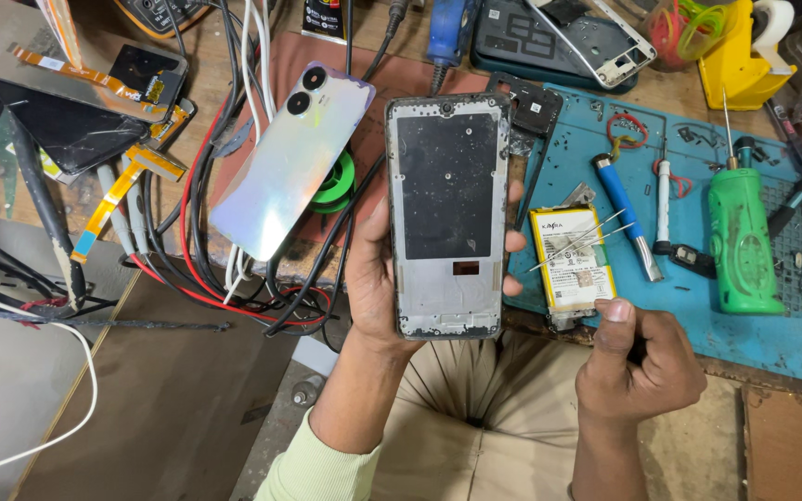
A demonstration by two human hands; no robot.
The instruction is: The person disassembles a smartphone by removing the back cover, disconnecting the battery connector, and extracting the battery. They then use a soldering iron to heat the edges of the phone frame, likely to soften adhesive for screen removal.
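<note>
My left hand (373, 278) holds a stripped phone frame (446, 213) upright, its bare inner side with a dark panel facing me. My right hand (638, 362) pinches metal tweezers (579, 243), whose tips point up and left over a yellow-labelled phone battery (573, 264) lying on the blue work mat (698, 306). The tweezers are just right of the frame and do not touch it.
An iridescent phone back cover (290, 158) rests on a tangle of red, black and white cables (206, 269). On the mat lie a blue-handled screwdriver (626, 213), a green bottle-shaped tool (743, 237) and a white tool (664, 199). Another phone frame (596, 37) and flex cables (122, 186) lie behind.
</note>
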